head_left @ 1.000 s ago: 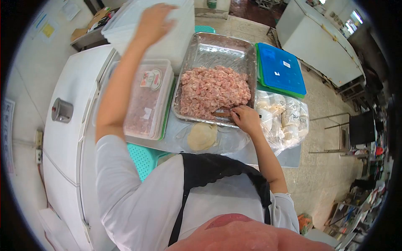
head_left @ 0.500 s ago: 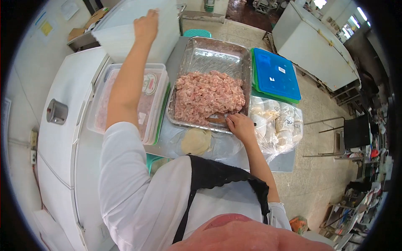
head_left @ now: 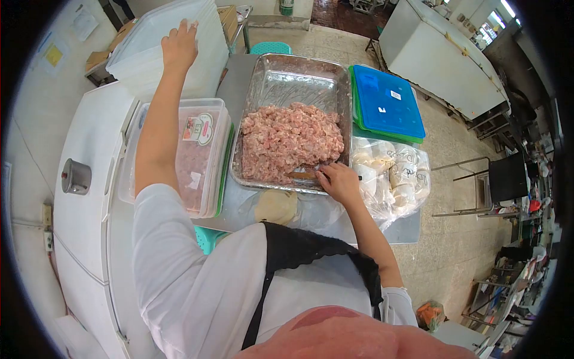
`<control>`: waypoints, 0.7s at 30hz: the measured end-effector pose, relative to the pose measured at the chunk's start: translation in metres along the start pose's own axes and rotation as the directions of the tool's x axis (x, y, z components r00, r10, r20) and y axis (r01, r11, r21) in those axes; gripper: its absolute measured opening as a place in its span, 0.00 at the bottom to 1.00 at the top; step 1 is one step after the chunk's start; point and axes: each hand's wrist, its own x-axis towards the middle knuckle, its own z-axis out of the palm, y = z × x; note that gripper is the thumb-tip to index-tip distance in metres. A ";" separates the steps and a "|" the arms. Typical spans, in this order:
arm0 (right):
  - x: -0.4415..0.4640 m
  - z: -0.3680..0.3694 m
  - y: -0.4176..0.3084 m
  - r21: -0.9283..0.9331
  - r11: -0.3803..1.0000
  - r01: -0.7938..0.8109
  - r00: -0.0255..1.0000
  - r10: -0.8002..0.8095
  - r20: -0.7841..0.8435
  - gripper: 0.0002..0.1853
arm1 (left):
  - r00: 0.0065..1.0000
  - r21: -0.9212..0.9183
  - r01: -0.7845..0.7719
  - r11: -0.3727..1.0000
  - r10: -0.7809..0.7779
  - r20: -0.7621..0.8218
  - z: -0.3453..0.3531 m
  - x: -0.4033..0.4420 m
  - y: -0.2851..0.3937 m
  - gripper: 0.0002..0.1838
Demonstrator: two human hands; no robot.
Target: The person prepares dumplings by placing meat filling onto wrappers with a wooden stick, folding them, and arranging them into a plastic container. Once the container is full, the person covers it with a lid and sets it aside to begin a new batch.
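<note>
left hand (head_left: 180, 48) over stacked tubs (head_left: 206, 66), fingers apart; right hand (head_left: 339, 182) clamped on brown tool (head_left: 302, 175). tool lies against mince (head_left: 291, 140) in tray (head_left: 302, 78).

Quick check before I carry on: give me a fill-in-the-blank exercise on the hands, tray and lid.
The ____ hand is at the near edge of the tray.
Heaped in that tray is raw ground ____.
The top flat lid to the tray's right is ____ in colour.
The person wears a ____ apron.

Missing words: right; meat; blue; black.
</note>
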 end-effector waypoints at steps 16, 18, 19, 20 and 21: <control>-0.001 0.001 0.004 -0.001 0.999 0.047 0.999 -0.047 0.009 0.14 | 0.841 -0.964 0.203 0.169 0.474 0.261 -0.172 -0.266 0.127 0.24; -0.002 0.001 0.005 -0.019 0.999 0.038 0.999 -0.038 0.031 0.14 | 0.825 -0.952 0.260 0.161 0.476 0.306 -0.150 -0.309 0.145 0.22; -0.002 0.002 0.006 -0.020 0.999 0.034 0.999 -0.033 0.031 0.14 | 0.821 -0.941 0.212 0.264 0.473 0.318 -0.143 -0.329 0.151 0.22; -0.002 0.004 0.007 -0.024 0.999 0.037 0.998 -0.036 0.043 0.15 | 0.820 -0.918 0.159 0.364 0.470 0.328 -0.140 -0.345 0.154 0.23; -0.003 0.005 0.008 -0.028 0.999 0.042 0.998 -0.040 0.053 0.15 | 0.819 -0.920 0.155 0.361 0.473 0.324 -0.142 -0.355 0.155 0.23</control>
